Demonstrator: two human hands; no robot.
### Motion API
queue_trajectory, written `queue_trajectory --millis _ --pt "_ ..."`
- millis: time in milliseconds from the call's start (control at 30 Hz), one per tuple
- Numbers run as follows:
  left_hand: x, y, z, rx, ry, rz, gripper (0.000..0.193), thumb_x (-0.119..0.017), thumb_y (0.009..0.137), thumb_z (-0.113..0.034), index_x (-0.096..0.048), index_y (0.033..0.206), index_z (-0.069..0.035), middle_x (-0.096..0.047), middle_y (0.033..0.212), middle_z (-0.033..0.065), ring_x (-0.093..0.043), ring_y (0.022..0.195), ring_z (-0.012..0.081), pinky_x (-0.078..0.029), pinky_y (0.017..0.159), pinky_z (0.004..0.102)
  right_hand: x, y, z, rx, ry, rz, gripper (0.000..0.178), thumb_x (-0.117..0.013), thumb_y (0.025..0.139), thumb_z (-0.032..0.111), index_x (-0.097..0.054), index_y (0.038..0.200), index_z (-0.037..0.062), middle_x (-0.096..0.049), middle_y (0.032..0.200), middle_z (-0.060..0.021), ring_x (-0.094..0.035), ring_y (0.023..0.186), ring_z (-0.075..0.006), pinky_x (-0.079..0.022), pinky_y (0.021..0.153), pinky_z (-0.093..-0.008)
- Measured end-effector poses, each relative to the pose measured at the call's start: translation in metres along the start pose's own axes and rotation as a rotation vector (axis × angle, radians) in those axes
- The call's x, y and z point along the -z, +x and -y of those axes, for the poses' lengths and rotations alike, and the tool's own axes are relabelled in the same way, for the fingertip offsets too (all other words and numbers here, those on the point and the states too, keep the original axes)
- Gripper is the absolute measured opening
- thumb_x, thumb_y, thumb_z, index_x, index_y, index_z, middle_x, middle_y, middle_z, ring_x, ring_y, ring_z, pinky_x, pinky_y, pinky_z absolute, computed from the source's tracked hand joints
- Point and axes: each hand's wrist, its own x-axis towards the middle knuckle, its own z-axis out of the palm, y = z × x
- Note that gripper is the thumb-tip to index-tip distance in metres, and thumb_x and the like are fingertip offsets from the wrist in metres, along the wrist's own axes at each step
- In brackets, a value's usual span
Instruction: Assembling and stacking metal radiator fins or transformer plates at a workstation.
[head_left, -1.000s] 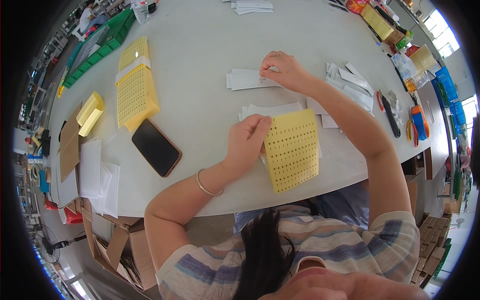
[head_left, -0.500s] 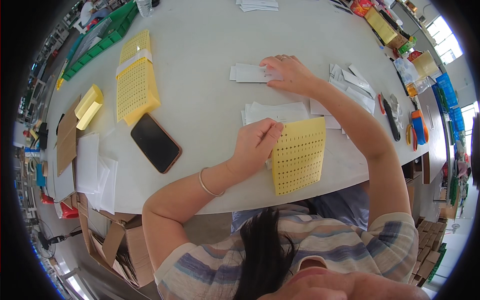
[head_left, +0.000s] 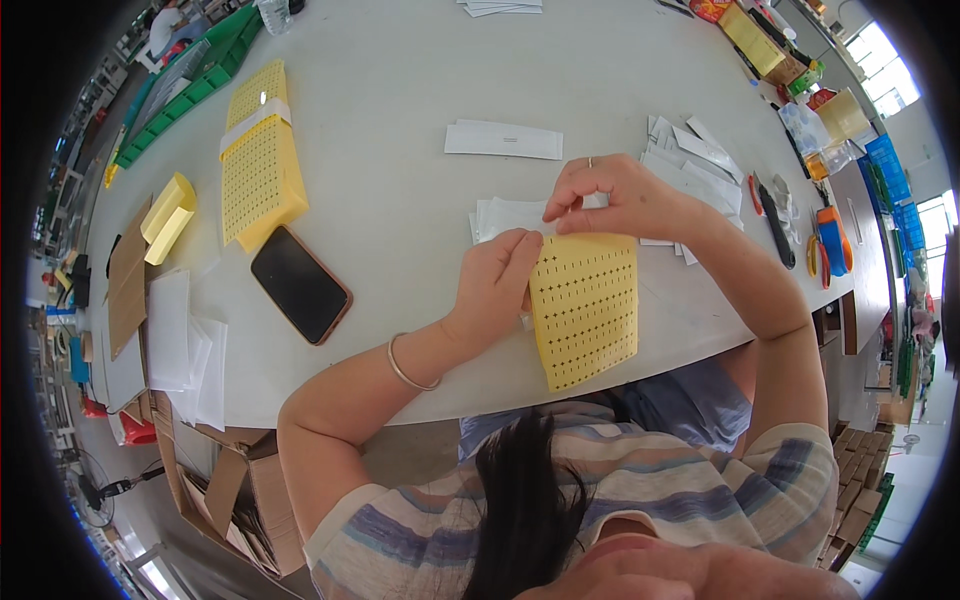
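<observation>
The grey-white table (head_left: 390,110) fills most of the view, with a banded yellow bundle (head_left: 254,185) lying at left. A yellow label-like sheet (head_left: 588,312), patterned with rows of small dark marks, is held over the table's near edge. It looks light, thin and flexible, likely to bend or crease, so a flat pinch by a corner should suit it. The left hand (head_left: 492,278) pinches its upper-left corner; the right hand (head_left: 628,202) curls loosely at its top edge, contact unclear. Beyond lie white paper strips (head_left: 503,140).
</observation>
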Motion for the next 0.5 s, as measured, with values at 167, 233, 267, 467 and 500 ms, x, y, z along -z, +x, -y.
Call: queue_trajectory --millis 167,233,267,467,500 --pt "-0.001 0.004 0.001 0.001 -0.007 -0.028 0.032 -0.044 0.1 -0.026 -0.059 0.086 -0.001 -0.054 0.058 -0.0006 -0.046 0.042 0.0047 -0.033 0.038 0.0204 -0.013 -0.005 0.004 0.389 -0.523 -0.159 0.008 -0.07 0.08 0.015 -0.064 0.078 0.0091 -0.061 0.081 -0.0014 -0.057 0.078 -0.0205 -0.044 0.083 -0.0342" --pt "0.0 0.004 0.002 0.034 -0.035 -0.045 0.032 -0.044 0.1 -0.026 -0.059 0.086 -0.001 -0.054 0.058 -0.0004 -0.046 0.042 0.005 -0.033 0.038 0.0206 -0.018 -0.005 0.005 0.49 -0.675 -0.206 0.01 -0.068 0.081 0.016 -0.062 0.077 0.01 -0.061 0.081 -0.0007 -0.057 0.077 -0.0209 -0.043 0.085 -0.0349" --pt "0.002 0.005 0.003 0.056 -0.074 -0.054 0.032 -0.044 0.1 -0.026 -0.059 0.086 -0.001 -0.054 0.058 0.0 -0.046 0.041 0.0053 -0.033 0.037 0.0208 -0.019 -0.004 0.006 0.548 -0.761 -0.204 0.009 -0.067 0.081 0.015 -0.062 0.076 0.0106 -0.061 0.081 -0.0006 -0.057 0.078 -0.0208 -0.043 0.085 -0.0354" --pt "0.005 0.008 0.001 0.118 -0.17 -0.076 0.032 -0.046 0.099 -0.026 -0.057 0.083 -0.001 -0.055 0.058 0.0013 -0.046 0.041 0.0057 -0.035 0.038 0.0216 0.0 0.039 -0.025 0.263 -0.247 -0.27 0.008 -0.064 0.082 0.013 -0.062 0.078 0.0068 -0.061 0.087 -0.0037 -0.057 0.085 -0.0225 -0.046 0.079 -0.0337" --pt "0.007 0.007 0.002 0.128 -0.162 -0.059 0.033 -0.046 0.099 -0.026 -0.057 0.082 0.0 -0.056 0.058 0.0016 -0.048 0.043 0.0056 -0.036 0.04 0.0217 0.001 0.053 -0.034 0.115 -0.174 -0.31 0.009 -0.064 0.082 0.014 -0.063 0.078 0.0061 -0.061 0.089 -0.0044 -0.057 0.086 -0.0229 -0.047 0.077 -0.0332"
